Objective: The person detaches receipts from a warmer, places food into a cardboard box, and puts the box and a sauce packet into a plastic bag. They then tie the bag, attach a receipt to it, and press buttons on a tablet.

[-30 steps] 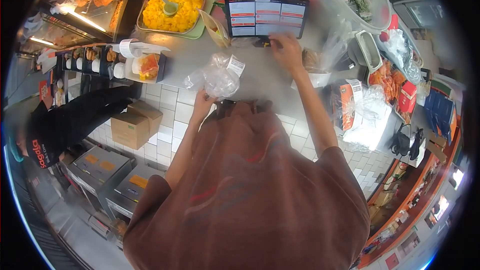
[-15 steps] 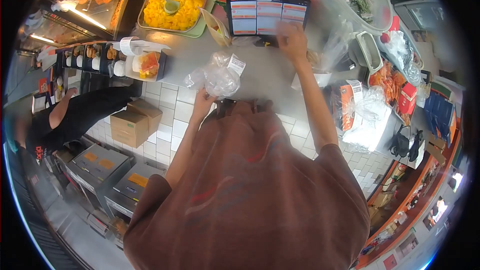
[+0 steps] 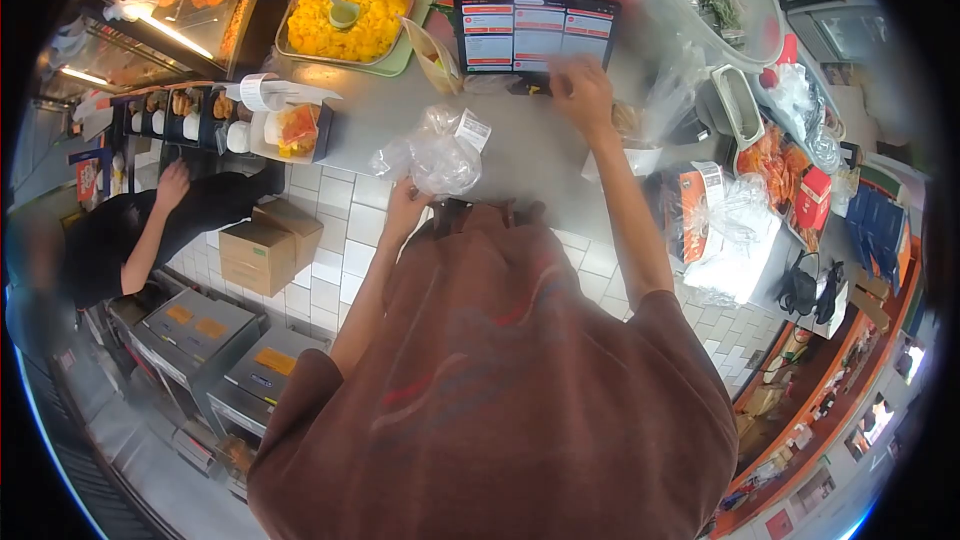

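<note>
Counter (image 3: 540,155): plastic bag (image 3: 440,155) against left grip (image 3: 405,208)

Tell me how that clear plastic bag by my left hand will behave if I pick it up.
The crumpled clear plastic bag looks thin, so it will probably flop and sag rather than hold shape. Puffed and mostly see-through, it seems light for its bulk. The white paper slip at its top may flap.

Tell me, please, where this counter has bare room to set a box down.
Bare counter lies between the rice tray, the plastic bag and the tablet, and also between the bag and the right hand. The right end is crowded with cartons and loose bags.
</note>
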{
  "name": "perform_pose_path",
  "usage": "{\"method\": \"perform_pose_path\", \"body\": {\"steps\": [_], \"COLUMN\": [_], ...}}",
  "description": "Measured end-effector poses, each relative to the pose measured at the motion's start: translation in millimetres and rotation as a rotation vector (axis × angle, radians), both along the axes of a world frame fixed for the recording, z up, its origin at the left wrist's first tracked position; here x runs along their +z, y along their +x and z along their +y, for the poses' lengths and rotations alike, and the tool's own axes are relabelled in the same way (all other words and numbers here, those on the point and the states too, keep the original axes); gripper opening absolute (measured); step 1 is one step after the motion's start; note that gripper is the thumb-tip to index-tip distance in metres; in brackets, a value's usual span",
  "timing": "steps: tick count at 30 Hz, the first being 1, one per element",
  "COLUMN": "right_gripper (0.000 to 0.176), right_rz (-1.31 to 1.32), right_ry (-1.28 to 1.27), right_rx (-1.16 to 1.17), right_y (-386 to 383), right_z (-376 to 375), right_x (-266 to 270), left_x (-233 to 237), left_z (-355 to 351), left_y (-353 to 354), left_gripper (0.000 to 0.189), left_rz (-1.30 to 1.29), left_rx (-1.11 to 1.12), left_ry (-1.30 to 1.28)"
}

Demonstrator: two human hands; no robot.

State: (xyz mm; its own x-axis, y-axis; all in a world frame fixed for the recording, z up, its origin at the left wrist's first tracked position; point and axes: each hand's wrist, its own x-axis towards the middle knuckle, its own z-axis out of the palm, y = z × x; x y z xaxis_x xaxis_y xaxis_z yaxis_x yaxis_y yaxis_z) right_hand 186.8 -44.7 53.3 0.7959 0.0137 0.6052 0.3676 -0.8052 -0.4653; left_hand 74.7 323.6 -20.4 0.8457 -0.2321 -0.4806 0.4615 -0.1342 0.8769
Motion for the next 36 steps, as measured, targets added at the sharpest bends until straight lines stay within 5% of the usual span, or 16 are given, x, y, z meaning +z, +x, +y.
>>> {"method": "perform_pose_path", "body": {"steps": [3,5,8,9,11,12,14,18,22,25,28,30,32,33,34,36], "right_gripper": [0.019,0.011,0.021,0.021,0.031,0.031,0.037,0.034,0.034,0.028,0.026,0.027,0.028,0.03,0.028,0.025], "right_rz": [-0.22,-0.326,0.082,0.086,0.726,0.727,1.101,1.142,1.16,1.154,1.068,1.118,1.315,1.207,1.285,1.277], "right_ry": [0.047,-0.062,-0.031,-0.034,0.116,0.117,0.604,0.638,0.624,1.064,1.181,1.096,0.429,0.386,-0.111,-0.301], "right_rx": [-0.141,-0.559,-0.868,-0.873,-0.556,-0.565,-0.561,-0.58,-0.607,-0.355,-0.227,-0.203,-0.393,-0.28,-0.516,-0.547], "right_y": [-15,-32,-64,-75,-95,-96,-92,-91,-88,-97,-129,-131,-124,-123,-113,-104], "right_z": [-22,-76,-175,-221,-290,-281,-253,-276,-252,-283,-313,-327,-330,-341,-332,-310], "right_x": [49,62,56,35,-18,-9,19,-11,17,7,-1,-15,-33,-49,-42,2], "left_x": [6,8,-2,-6,-10,-11,-7,12,-5,-5,-9,-8,-7,-6,-4,2], "left_z": [0,-4,-3,-3,-4,-4,-7,-18,-10,-12,-12,-10,-5,-5,-4,-5], "left_y": [1,0,-5,-6,-7,-7,-5,-2,-3,-2,-3,0,2,4,3,5], "left_gripper": [0.03,0.03,0.029,0.029,0.028,0.028,0.027,0.027,0.028,0.031,0.031,0.034,0.038,0.037,0.036,0.034], "left_rz": [-0.029,-0.041,-0.05,-0.054,-0.042,-0.035,-0.024,-0.081,-0.135,-0.082,-0.085,-0.051,-0.007,-0.028,-0.05,-0.041], "left_rx": [-0.018,0.007,0.015,0.007,-0.006,-0.013,-0.018,0.046,-0.041,0.034,0.043,-0.006,-0.052,-0.07,-0.093,-0.079], "left_ry": [0.058,0.026,0.029,0.06,0.064,0.069,0.038,-0.043,0.018,0.004,-0.001,0.038,0.095,0.071,0.045,0.023]}}
